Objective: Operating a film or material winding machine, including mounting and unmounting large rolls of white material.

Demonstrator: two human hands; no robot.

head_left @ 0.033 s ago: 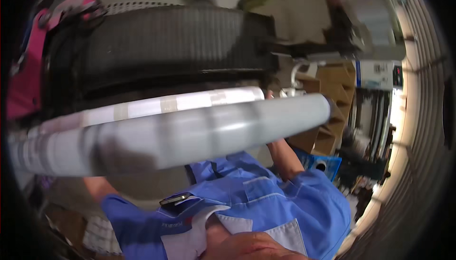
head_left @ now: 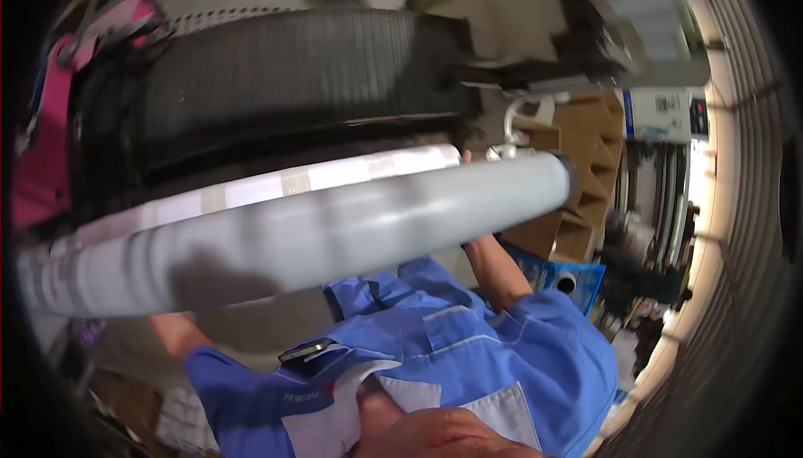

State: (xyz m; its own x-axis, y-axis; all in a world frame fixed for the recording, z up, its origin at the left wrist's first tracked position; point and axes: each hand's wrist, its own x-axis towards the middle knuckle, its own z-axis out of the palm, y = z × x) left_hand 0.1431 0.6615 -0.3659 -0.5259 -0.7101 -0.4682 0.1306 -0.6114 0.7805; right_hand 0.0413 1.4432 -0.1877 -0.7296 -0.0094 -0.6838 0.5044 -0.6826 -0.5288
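Note:
A long pale grey-white roll (head_left: 401, 215) with a smooth, shiny surface spans the view from the left edge to a dark rim at its right end. Just behind it lies a second, whiter roll (head_left: 335, 179) with tan bands round it. My left forearm (head_left: 177, 334) passes beneath the grey-white roll, which hides the hand and its fingers. Under the right part of that roll reaches my right forearm (head_left: 499, 276). A fingertip of my right hand (head_left: 467, 157) shows beside the whiter roll's right end; the rest of the hand is covered, so its grip is unclear.
Beyond the rolls stands a black ribbed machine part (head_left: 309, 65), with a pink frame (head_left: 40, 148) at its left. To the right are a brown cardboard divider (head_left: 590, 165), a blue box (head_left: 577, 286) and a white carton (head_left: 661, 115). A phone (head_left: 305, 351) sits in my chest pocket.
The rolls and the background have shifted slightly left and mostly upward in the picture. My forearms stay under the grey-white roll, and no change of grip shows.

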